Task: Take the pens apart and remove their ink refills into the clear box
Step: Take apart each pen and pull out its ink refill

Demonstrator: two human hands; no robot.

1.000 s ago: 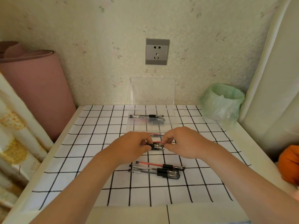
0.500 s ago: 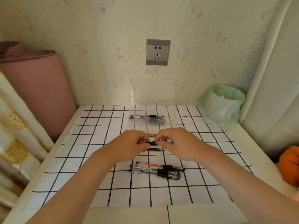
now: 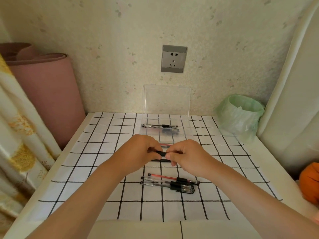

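Left hand (image 3: 136, 152) and right hand (image 3: 188, 156) both pinch black pen (image 3: 161, 153), one each end, fingers curled tight. Pen up over cloth (image 3: 103, 169), just before box (image 3: 190, 131). More pens (image 3: 170, 183) lie on cloth.

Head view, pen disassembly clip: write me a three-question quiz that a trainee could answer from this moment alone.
1. True or false: the clear box has its lid standing open.
2. The left hand and the right hand together grip: A) one pen; B) the clear box; C) nothing.
3. Where does the pile of pens lie relative to the hands?

Key: 1 true. 2 A. 3 nearer the person, on the checked cloth.
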